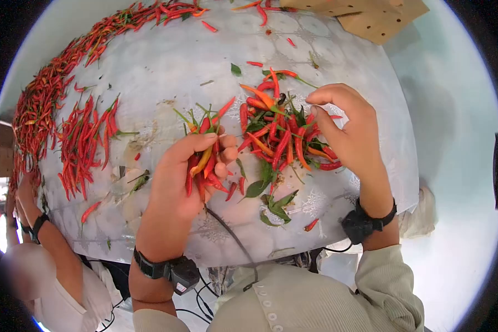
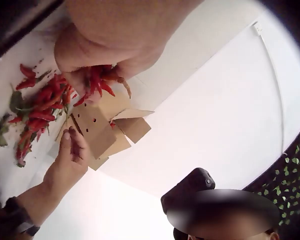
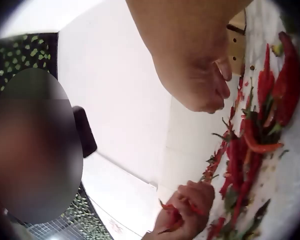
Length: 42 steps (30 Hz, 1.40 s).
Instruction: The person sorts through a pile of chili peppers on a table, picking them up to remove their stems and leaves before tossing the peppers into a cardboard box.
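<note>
In the head view the left hand [image 1: 185,163] holds a bunch of red, orange and yellow chillies [image 1: 204,160] in its curled fingers, green stems upward. The same bunch [image 2: 101,80] shows in the left wrist view. The right hand [image 1: 351,124], fingers loosely bent and thumb tip close to the index fingertip, hovers at the right edge of a loose pile of red and orange chillies with green leaves [image 1: 282,146]. Nothing shows held in it. In the right wrist view the right hand [image 3: 195,75] is above and beside the chillies [image 3: 250,150].
A long heap of red chillies [image 1: 44,105] lines the table's far left edge, with a smaller pile [image 1: 80,144] nearer. A cardboard box [image 1: 376,19] stands at the back right. Leaves [image 1: 279,207] lie in front of the mixed pile. Another person's arm [image 1: 55,238] is at lower left.
</note>
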### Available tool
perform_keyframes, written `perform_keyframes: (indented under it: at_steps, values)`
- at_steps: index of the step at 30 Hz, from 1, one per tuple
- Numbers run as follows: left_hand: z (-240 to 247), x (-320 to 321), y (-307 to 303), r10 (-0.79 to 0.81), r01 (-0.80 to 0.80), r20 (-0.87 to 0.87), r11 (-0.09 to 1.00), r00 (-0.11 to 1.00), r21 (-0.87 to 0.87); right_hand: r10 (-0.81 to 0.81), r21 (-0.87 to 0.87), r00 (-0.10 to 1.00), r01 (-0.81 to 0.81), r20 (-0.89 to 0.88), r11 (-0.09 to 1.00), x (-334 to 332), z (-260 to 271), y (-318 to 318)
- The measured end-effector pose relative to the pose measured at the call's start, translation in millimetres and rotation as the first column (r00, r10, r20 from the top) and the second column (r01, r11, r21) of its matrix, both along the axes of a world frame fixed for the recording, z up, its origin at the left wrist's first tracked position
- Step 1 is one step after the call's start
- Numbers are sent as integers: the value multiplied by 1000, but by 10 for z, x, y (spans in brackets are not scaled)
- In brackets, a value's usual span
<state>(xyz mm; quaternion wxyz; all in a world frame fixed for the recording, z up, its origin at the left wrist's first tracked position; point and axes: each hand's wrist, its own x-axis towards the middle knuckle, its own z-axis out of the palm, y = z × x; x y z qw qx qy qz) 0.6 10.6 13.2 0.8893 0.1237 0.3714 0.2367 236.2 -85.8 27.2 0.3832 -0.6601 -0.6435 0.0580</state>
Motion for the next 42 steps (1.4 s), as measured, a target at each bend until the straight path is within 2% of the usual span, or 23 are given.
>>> perform_keyframes:
  at_steps: [2,5,8,11,14,15,17,20,23,26,28,32,35,38,41,42]
  values:
    - [-16,4,4,-32,32,-1,999,999,1,-91,66,995,88,42,994,5,-122,15]
    - [-83,-25,16,-78,78,24,997,997,19,-96,45,976,107,-196,993,-162,-91,41]
    - [-50,10,-35,-84,84,-15,994,996,70,17,71,998,-21,62,997,-259,-100,96]
    - [-61,18,-39,-122,124,-21,988,992,92,40,-21,989,-37,143,999,-199,-237,106]
    - [0,20,-59,-123,127,-38,982,992,136,-58,-49,988,66,142,997,-144,-220,48]
    - [22,17,-67,-117,121,-34,982,993,146,-103,-66,995,102,-13,993,-159,-184,23]
    - [33,15,-75,-106,109,-29,980,994,167,-188,-115,932,160,-309,980,-192,-103,-30]
    - [34,13,-78,-73,75,-20,980,997,185,-126,-105,709,74,-693,992,-155,-95,-63]
    - [51,27,-97,4,-4,-4,984,1000,177,-87,-137,529,-56,-844,989,-153,-93,-69]
    - [65,55,-110,62,-53,-36,976,997,210,-136,-234,439,-178,-888,956,-191,-43,-82]
    - [85,73,-123,80,-59,-71,965,994,255,-68,-191,465,-224,-883,956,-218,-56,-95]
    - [53,37,-119,5,16,-72,954,997,299,39,-127,530,-274,-847,953,-314,-84,-121]
    - [34,42,-126,-25,64,-122,944,992,323,25,-263,605,-383,-796,885,-334,-28,-146]
    - [9,36,-119,-12,41,-94,947,996,318,45,-437,708,-484,-705,758,-323,43,-156]
    - [-22,25,-95,11,0,-38,964,999,265,65,-332,685,-431,-726,839,-334,9,-178]
    - [-36,21,-76,5,0,-19,972,1000,236,-11,-296,610,-369,-792,881,-304,6,-168]
